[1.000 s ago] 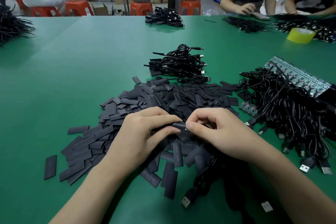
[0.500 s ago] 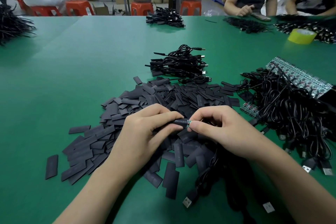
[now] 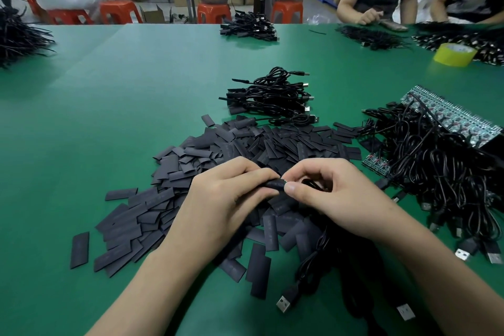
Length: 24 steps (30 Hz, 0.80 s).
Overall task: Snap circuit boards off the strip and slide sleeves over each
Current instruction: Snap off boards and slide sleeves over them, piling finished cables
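Black heat-shrink sleeve point(image 3: 274, 185), a short soft tube, sits pinched between thumb and forefinger of the left hand point(image 3: 226, 199). It is held level above the heap so that its open mouth faces the right hand point(image 3: 335, 196). That hand's thumb and fingertips pinch the small green circuit board point(image 3: 283, 182) right at the mouth. Only a sliver of board shows, so I judge it mostly inside the sleeve (how far exactly, the fingers hide). Gripping both parts close to where they meet likely keeps the limp tube from buckling as the board goes in. A thin black cable with a silver USB plug point(image 3: 302, 273) trails from under the right hand toward the near edge. It is probably this board's lead, though the join is hidden.

The loose pile of flat black sleeves point(image 3: 245, 150) lies directly beneath both hands on the green table mat point(image 3: 122, 90), so the next one is within easy reach. To the right, a long strip of unsnapped circuit boards point(image 3: 450, 117) rests on a tangle of black USB cables point(image 3: 436, 172). A shorter piece of green boards point(image 3: 377, 165) lies at the tangle's near-left edge. Beyond the pile a bundle of coiled black cables point(image 3: 270, 95) sits apart, seemingly finished work.
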Tool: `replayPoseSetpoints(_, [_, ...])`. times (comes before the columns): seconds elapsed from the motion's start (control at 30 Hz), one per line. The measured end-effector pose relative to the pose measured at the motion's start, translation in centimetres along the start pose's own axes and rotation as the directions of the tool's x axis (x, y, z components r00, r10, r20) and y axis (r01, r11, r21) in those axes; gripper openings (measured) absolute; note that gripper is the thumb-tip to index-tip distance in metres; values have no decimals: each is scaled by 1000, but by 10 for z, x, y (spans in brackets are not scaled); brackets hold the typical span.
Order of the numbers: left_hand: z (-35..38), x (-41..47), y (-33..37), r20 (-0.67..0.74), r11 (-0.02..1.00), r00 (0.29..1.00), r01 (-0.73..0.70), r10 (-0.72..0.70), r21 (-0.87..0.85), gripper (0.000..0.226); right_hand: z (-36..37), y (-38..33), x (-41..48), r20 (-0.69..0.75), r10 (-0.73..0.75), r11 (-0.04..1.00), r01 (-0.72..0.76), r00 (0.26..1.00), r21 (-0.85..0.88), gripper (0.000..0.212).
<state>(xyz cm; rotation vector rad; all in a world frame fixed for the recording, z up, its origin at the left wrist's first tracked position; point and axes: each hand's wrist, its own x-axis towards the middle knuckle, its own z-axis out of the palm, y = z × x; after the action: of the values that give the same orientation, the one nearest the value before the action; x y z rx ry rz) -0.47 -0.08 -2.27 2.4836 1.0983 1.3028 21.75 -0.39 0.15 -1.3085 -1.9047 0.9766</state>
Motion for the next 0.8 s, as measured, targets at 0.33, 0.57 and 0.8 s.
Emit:
replayPoseSetpoints(0.33, [1,0,1,-47,999,998,43,-42,2,20,-1,-1,0,12,13,993,-15,1000,114,15])
replayPoseSetpoints(0.57, [4,-1,3,-29,999,999,40,-41,-24,19,4,-2,0,19,1,994,-3,1000,106,15])
replayPoseSetpoints(0.8, [1,2,11,-203,982,962,171,-184,-77,35,4,-4,0,-26,27,972,-20,999,233,15])
